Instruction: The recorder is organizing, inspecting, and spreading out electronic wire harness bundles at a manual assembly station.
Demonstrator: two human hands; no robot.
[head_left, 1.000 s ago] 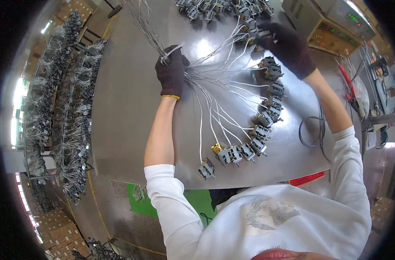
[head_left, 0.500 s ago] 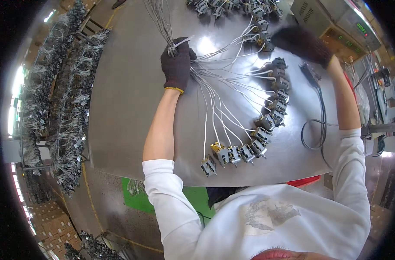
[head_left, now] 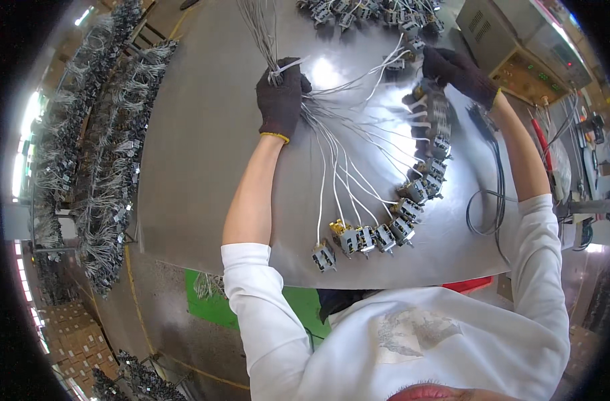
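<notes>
- Head view: fingers of the gloved left hand (head_left: 278, 99) wrap tightly round the wire bundle (head_left: 259, 30) beside a cable tie (head_left: 291, 64), probably anchoring it so the box-shaped electrical components (head_left: 415, 192) fan out in an arc on the counter (head_left: 205, 167).
- Fingers of the gloved right hand (head_left: 460, 72) curl at the arc's far end, hiding part of it; I cannot tell whether they grip anything.
- A component heap (head_left: 366, 9) crowds the far edge; a black cable (head_left: 499, 194) and 2 stacked instruments (head_left: 529, 75) limit room rightward.

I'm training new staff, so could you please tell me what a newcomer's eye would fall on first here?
Most likely the curved row of boxy parts on the metal table, with pale wires fanning out from the gloved left hand. Then perhaps the long rows of bundled wiring beyond the table's left edge, and the gloved right hand near the row's far end.
</notes>
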